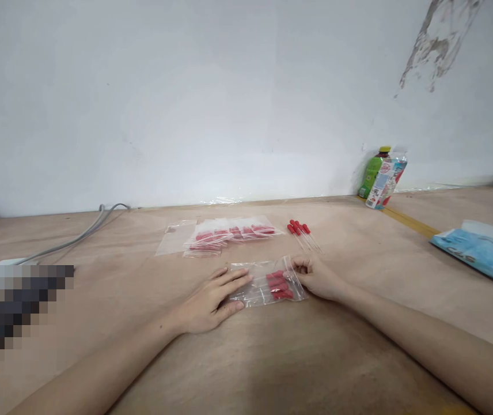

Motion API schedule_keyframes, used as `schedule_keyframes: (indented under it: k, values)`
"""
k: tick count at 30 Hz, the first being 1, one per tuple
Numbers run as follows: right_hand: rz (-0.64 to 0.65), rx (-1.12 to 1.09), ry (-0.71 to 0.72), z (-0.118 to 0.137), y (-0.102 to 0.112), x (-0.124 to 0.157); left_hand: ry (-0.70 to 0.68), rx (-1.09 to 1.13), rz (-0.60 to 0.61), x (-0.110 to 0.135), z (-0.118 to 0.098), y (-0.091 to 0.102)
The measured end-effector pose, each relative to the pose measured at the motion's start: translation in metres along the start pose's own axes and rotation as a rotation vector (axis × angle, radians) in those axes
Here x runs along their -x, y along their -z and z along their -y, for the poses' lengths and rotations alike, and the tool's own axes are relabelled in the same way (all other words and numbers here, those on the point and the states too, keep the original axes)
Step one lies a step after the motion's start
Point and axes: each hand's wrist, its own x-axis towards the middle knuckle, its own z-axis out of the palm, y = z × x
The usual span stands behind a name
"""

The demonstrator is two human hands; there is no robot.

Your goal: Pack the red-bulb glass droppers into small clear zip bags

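Observation:
In front of me a clear zip bag (256, 293) lies flat, with several red-bulbed droppers (277, 285) inside. Their bulbs sit toward the bag's right end and their thin clear stems run left. My left hand (207, 302) rests on the bag's left end, fingers spread. At the right end, by the zip strip, the fingers of my right hand (313, 275) are closed on the bag's edge. Beyond it lie several loose droppers (299, 228) with red bulbs. To their left is a pile of zip bags (233, 233) with red bulbs showing through.
A flat clear bag (171, 243) lies left of the pile. Grey cables (84, 235) run along the table's left. By the wall stand a green bottle (371, 173) and a printed carton (387, 181). A blue tissue pack (480, 251) lies at right. A pixelated patch hides the left edge.

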Motion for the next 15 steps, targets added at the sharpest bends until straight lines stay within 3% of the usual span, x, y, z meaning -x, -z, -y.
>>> schedule_keyframes:
  k: [3,5,11,13,15]
  values:
    - [0.136,0.03,-0.009,0.003,0.013,-0.001,0.022,0.007,0.017,0.0,0.0,0.0]
    - [0.118,0.118,-0.055,0.002,0.026,-0.005,0.014,0.018,0.023,0.0,0.001,0.0]
    - [-0.44,0.679,-0.079,-0.009,0.061,-0.037,0.003,0.033,0.004,0.0,0.002,0.0]
    - [-0.531,0.772,-0.138,-0.009,0.063,-0.048,-0.003,0.049,-0.005,0.0,0.002,0.0]
    - [-0.532,0.81,-0.238,-0.006,0.061,-0.058,-0.009,0.069,-0.012,0.0,0.002,0.001]
